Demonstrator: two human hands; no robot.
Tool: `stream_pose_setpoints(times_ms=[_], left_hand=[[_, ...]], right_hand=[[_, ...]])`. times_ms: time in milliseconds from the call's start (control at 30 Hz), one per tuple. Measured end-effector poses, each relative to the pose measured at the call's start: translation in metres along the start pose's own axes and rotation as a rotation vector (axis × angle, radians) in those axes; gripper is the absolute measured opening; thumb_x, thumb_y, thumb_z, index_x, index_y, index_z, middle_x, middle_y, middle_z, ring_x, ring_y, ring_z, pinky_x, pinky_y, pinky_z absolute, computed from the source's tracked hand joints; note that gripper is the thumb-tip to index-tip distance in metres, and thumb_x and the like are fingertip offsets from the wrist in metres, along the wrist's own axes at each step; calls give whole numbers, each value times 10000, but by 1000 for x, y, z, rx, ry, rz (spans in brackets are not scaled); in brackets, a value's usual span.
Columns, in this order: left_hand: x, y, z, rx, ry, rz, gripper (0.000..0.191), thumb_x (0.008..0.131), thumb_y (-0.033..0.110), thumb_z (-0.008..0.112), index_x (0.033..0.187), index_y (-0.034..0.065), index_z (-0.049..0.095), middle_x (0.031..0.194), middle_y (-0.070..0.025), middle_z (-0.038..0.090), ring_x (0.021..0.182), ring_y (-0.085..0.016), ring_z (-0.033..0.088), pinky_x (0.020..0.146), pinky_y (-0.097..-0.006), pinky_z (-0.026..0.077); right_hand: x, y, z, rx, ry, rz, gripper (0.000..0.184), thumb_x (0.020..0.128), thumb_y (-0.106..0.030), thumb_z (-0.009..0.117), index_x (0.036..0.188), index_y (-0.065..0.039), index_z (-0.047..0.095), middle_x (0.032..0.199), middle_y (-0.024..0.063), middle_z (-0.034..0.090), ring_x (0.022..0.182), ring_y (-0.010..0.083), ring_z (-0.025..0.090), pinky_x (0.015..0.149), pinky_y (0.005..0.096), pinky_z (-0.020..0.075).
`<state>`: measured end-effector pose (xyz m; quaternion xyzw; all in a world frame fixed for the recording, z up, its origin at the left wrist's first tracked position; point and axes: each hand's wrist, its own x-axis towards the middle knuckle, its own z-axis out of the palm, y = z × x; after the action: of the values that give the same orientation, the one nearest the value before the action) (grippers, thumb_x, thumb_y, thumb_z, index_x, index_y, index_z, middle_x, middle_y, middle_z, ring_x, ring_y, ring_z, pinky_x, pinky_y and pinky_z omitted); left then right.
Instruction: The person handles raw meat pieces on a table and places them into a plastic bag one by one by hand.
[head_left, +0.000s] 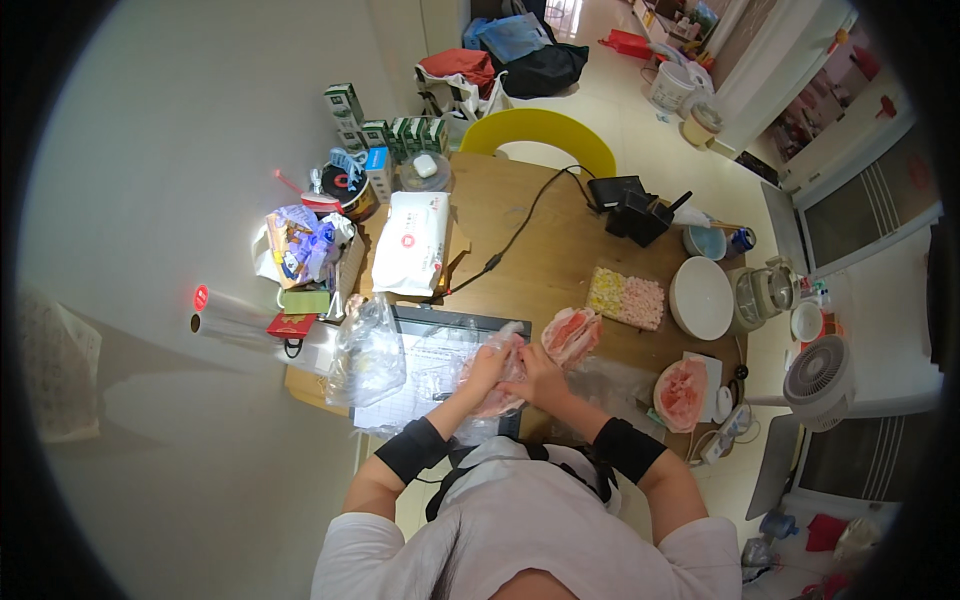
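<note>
My left hand (484, 373) and my right hand (543, 380) meet over a pink-and-white piece that looks like peeled pomelo (501, 405). Fingers of both hands press on it; clear plastic film shows around it. Below lies a black-framed board with a brightly lit white sheet (424, 360). Just beyond my right hand sits another pink fruit piece (571, 337) with pale pith. Farther right, a large pink fruit piece (681, 394) rests near the table's edge. What my fingertips do between the hands is partly hidden.
A crumpled clear plastic bag (366, 356) lies left of the board. Beyond stand a white wipes pack (411, 244) and black cable (517, 244). To the right are a tray of yellow and pink pieces (626, 298), a white bowl (701, 298) and a power strip (724, 435).
</note>
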<state>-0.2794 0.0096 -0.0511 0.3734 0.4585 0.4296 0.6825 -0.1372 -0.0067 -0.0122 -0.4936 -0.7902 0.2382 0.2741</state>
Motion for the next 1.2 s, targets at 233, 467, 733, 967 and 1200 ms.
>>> stream_pose_setpoints(times_ms=[233, 467, 733, 967, 1200], left_hand=[[-28, 69, 24, 199, -108, -44, 250, 897, 213, 411, 1051, 34, 494, 958, -67, 537, 887, -146, 494, 787, -253, 395], [-60, 26, -24, 871, -92, 664, 239, 767, 103, 493, 983, 19, 552, 1027, -126, 534, 981, -292, 488, 851, -345, 390], [-59, 1, -40, 1110, -71, 657, 172, 684, 41, 529, 846, -4, 565, 911, -126, 520, 870, -289, 509, 771, -353, 417], [-53, -3, -29, 1296, -125, 615, 173, 667, 73, 528, 815, -18, 525, 876, -174, 500, 837, -313, 515, 754, -371, 429], [-69, 21, -5, 1070, -75, 497, 330, 638, 167, 642, 871, -16, 497, 821, -179, 501, 790, -338, 509, 727, -390, 429]], right_hand=[[-6, 25, 47, 104, 57, 164, 321, 591, -105, 627, 896, -27, 565, 917, 146, 513, 821, 296, 527, 707, 358, 439], [-3, 45, 42, 412, -32, 362, 478, 586, -18, 613, 1056, -93, 573, 756, 21, 440, 677, 131, 446, 633, 214, 393], [1, 41, 37, 392, -79, 362, 489, 555, -27, 665, 1034, -66, 569, 793, 20, 444, 691, 120, 447, 641, 216, 407], [-5, 17, 16, 467, -108, 393, 546, 573, -64, 691, 1092, -60, 520, 891, 51, 450, 754, 140, 463, 664, 232, 422], [-7, -3, 1, 101, -120, -73, 307, 665, -69, 586, 966, -49, 531, 932, 120, 477, 831, 285, 509, 675, 338, 440]])
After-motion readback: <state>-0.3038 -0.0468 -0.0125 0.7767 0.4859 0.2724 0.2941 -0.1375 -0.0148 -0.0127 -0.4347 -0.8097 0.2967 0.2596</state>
